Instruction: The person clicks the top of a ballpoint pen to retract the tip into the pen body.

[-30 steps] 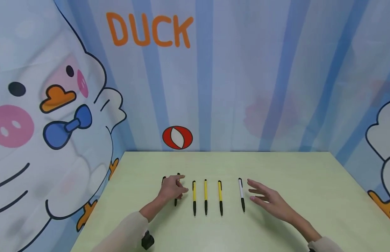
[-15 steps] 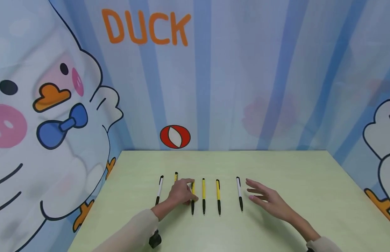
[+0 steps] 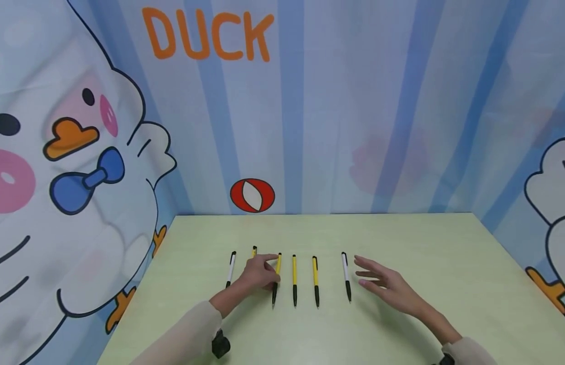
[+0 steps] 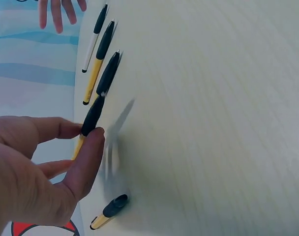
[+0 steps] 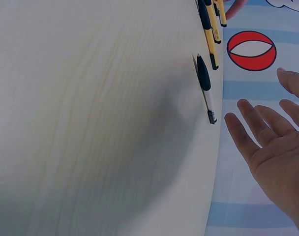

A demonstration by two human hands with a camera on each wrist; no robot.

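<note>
My left hand (image 3: 259, 274) pinches a yellow pen with a black grip (image 4: 93, 115) between thumb and fingers. The pen is tilted slightly, and its shadow on the table lies apart from it in the left wrist view. Just left of the hand, another yellow pen (image 3: 254, 250) is mostly hidden behind it. To the right lie two more yellow pens, a nearer one (image 3: 294, 281) and a farther one (image 3: 315, 281). Beside the white pen (image 3: 346, 276) on the right, my right hand (image 3: 390, 288) hovers with fingers spread, holding nothing.
A second white pen (image 3: 231, 268) lies at the row's left end, partly covered by the left arm. The pale table (image 3: 401, 233) ends at a striped blue cloth backdrop (image 3: 328, 101) with cartoon ducks.
My left hand moved right from the second pen to the third, took hold of it, and now tilts it. The right hand has stayed beside the white pen.
</note>
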